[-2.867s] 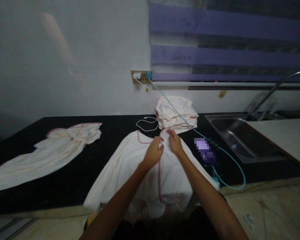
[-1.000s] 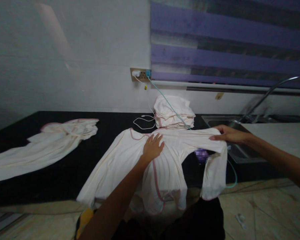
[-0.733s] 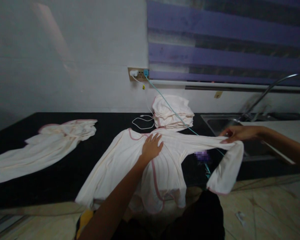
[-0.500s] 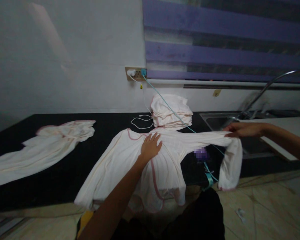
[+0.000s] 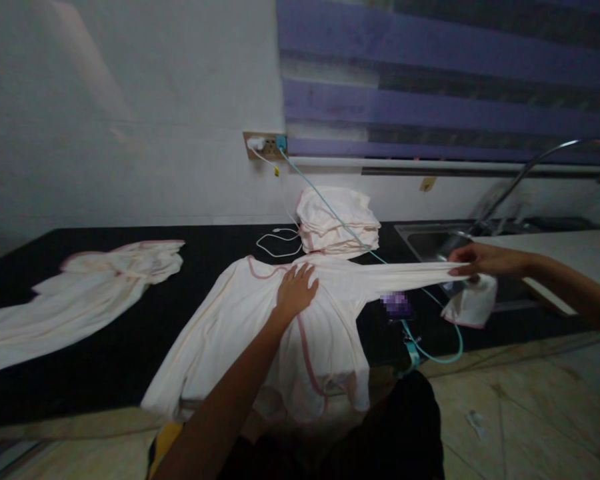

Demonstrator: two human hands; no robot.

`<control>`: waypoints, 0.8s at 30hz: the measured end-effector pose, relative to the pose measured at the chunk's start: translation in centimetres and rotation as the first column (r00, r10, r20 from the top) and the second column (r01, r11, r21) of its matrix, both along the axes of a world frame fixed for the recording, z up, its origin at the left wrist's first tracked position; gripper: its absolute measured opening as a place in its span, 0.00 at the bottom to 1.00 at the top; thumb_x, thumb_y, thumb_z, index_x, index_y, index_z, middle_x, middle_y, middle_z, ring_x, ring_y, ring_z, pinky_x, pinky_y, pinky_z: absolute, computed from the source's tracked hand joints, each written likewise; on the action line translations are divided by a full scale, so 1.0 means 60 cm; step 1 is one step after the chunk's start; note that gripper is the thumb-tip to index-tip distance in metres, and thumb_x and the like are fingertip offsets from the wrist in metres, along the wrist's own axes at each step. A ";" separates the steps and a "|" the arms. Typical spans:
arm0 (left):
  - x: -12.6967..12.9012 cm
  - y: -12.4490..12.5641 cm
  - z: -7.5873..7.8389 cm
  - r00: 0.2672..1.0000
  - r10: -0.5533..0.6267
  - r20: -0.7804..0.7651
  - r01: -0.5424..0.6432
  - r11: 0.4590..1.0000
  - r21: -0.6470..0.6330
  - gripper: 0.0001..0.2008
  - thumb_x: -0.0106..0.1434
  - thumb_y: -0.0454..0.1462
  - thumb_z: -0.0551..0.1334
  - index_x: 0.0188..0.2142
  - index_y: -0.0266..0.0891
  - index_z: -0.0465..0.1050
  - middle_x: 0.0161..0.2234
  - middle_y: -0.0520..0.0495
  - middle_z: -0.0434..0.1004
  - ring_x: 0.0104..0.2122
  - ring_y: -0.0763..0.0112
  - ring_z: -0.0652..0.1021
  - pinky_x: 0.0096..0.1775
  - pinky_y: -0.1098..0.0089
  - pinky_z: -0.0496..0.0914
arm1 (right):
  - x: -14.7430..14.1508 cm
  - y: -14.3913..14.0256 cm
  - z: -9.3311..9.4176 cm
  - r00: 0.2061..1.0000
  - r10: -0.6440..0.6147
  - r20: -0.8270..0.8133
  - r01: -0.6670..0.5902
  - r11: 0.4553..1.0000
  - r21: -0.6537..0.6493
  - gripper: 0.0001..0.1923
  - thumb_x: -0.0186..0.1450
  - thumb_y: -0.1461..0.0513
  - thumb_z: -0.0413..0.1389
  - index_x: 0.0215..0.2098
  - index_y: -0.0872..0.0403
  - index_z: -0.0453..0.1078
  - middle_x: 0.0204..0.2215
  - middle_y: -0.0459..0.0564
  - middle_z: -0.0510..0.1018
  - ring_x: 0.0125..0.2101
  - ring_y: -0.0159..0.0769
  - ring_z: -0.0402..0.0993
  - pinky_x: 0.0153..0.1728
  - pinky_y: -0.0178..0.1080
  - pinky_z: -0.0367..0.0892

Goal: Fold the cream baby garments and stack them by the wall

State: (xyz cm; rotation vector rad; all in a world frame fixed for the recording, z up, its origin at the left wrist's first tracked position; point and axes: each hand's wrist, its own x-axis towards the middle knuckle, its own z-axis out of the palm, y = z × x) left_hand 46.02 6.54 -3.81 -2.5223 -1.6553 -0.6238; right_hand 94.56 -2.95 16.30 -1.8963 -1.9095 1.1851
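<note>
Two hands work one cream garment [image 5: 260, 313] spread on the black counter [image 5: 105, 347]. The left hand [image 5: 295, 293] presses flat and open on its chest; the right hand [image 5: 473, 260] pinches the sleeve [image 5: 410, 272] out right. It looks soft, light, limp: best gripped at seams.

two hands, left [image 5: 294, 293] and right [image 5: 473, 259], two spread garments [image 5: 300, 313] [image 5: 80, 293], one folded stack [image 5: 337, 220], two cables [image 5: 425, 350] [image 5: 275, 243], one sink [image 5: 430, 241]

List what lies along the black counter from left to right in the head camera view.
Spread garment → left hand pressing the garment being handled → folded stack → right hand pulling its sleeve → sink.
</note>
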 end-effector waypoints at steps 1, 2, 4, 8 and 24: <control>0.000 0.000 0.000 1.000 -0.002 0.000 0.002 1.000 -0.001 0.28 0.74 0.48 0.51 0.67 0.40 0.68 0.70 0.43 0.65 0.69 0.46 0.66 0.68 0.47 0.63 | 0.015 -0.001 0.000 1.000 -0.008 0.009 0.008 1.000 -0.024 0.22 0.60 0.46 0.67 0.37 0.57 0.77 0.28 0.47 0.74 0.26 0.30 0.63 0.28 0.36 0.53; 0.000 0.000 0.001 1.000 -0.003 0.002 0.003 1.000 -0.002 0.28 0.74 0.48 0.51 0.67 0.41 0.68 0.70 0.43 0.65 0.69 0.45 0.66 0.68 0.47 0.63 | 0.028 -0.001 -0.001 0.999 -0.032 0.022 0.032 0.999 -0.019 0.23 0.61 0.45 0.66 0.37 0.57 0.77 0.27 0.46 0.72 0.25 0.29 0.61 0.27 0.36 0.52; 0.000 -0.001 0.000 1.000 -0.003 0.008 0.003 1.000 -0.003 0.28 0.74 0.48 0.51 0.68 0.41 0.68 0.70 0.44 0.65 0.69 0.45 0.66 0.67 0.46 0.63 | 0.047 -0.003 -0.005 0.997 -0.065 0.033 0.065 0.998 0.002 0.25 0.62 0.43 0.64 0.39 0.57 0.77 0.25 0.44 0.70 0.24 0.28 0.58 0.27 0.36 0.50; 0.000 0.001 -0.001 1.000 0.000 0.010 0.000 1.000 -0.005 0.28 0.73 0.48 0.51 0.67 0.42 0.68 0.70 0.45 0.66 0.69 0.45 0.66 0.67 0.47 0.64 | 0.057 -0.003 -0.018 0.997 -0.071 -0.012 0.072 0.991 0.111 0.28 0.63 0.40 0.60 0.41 0.57 0.77 0.30 0.48 0.74 0.27 0.31 0.63 0.30 0.36 0.56; -0.001 0.003 -0.006 1.000 -0.007 0.021 0.007 1.000 -0.004 0.28 0.73 0.48 0.52 0.68 0.41 0.68 0.70 0.43 0.66 0.69 0.45 0.66 0.68 0.47 0.63 | 0.004 -0.028 0.020 0.838 -0.452 0.306 0.197 0.773 0.603 0.27 0.68 0.41 0.58 0.36 0.57 0.78 0.37 0.60 0.79 0.38 0.41 0.71 0.38 0.41 0.66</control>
